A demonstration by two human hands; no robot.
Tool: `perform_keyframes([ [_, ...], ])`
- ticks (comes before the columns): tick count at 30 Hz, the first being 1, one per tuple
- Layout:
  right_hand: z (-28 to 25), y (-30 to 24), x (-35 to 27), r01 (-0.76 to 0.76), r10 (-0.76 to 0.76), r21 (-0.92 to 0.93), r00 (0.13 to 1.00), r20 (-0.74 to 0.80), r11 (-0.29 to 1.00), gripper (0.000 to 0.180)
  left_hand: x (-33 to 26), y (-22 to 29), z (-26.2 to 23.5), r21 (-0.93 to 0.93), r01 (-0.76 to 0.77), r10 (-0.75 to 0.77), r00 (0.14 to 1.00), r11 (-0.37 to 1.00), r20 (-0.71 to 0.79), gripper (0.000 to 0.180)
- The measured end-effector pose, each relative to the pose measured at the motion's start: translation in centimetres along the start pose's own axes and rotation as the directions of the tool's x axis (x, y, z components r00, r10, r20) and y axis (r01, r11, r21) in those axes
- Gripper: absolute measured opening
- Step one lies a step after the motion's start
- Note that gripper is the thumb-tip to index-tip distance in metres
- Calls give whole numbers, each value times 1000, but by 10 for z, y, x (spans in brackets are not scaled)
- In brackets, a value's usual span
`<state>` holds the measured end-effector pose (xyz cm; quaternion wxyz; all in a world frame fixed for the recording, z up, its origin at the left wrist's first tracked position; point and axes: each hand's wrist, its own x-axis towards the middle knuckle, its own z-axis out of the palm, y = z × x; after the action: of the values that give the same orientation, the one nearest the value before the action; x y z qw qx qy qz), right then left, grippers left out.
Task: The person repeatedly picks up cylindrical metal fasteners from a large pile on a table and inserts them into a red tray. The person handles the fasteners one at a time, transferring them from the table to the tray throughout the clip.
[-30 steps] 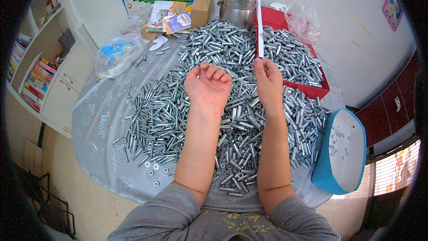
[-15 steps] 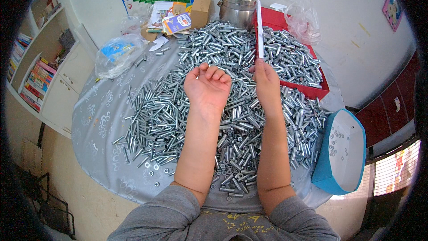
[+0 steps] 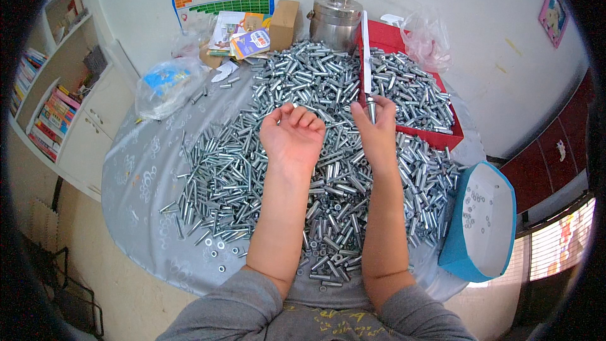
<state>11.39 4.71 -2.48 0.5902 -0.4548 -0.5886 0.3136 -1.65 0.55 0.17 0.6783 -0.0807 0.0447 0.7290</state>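
Observation:
My left hand (image 3: 292,136) is palm up over a heap of silvery metal bolts and sleeves (image 3: 221,170). Its fingers curl loosely, and the bare palm shows nothing in it. To its right, my right hand (image 3: 380,136) pinches a short silvery bolt (image 3: 371,111) upright between thumb and fingers. That hand is at the near left corner of a red box (image 3: 435,137), which is full of similar metal pieces. A white strip (image 3: 367,57) runs along the box's left edge, just beyond my right fingers.
A blue bin (image 3: 480,265) with small rings inside stands at the right. Behind the heap are a steel pot (image 3: 336,22), a cardboard box (image 3: 284,24) and booklets (image 3: 250,43). A plastic bag (image 3: 167,88) lies at the left on the grey tablecloth (image 3: 142,177). Loose washers (image 3: 211,244) lie nearby.
My right hand has turned and spread thumb from fingers, so the bolt between them now shows. It sits slightly lower in the picture. My left hand has barely moved, its fingers a little more curled.

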Motion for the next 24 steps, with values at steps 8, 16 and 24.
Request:
perform_keyframes([
  [8, -2, -1, 0, 30, -28, -59, 999, 41, 998, 32, -1, 0, 1, 10, -6, 6, 1000, 1000, 25, 12],
  [16, 0, -6, -1, 11, -2, -138, 998, 70, 990, 25, -1, 0, -1, 27, -3, 2, 1000, 1000, 30, 12],
  [24, -2, -3, 0, -90, 90, -8, 980, 178, 996, 25, -2, -2, 1, 17, -11, 10, 1000, 1000, 25, 15],
])
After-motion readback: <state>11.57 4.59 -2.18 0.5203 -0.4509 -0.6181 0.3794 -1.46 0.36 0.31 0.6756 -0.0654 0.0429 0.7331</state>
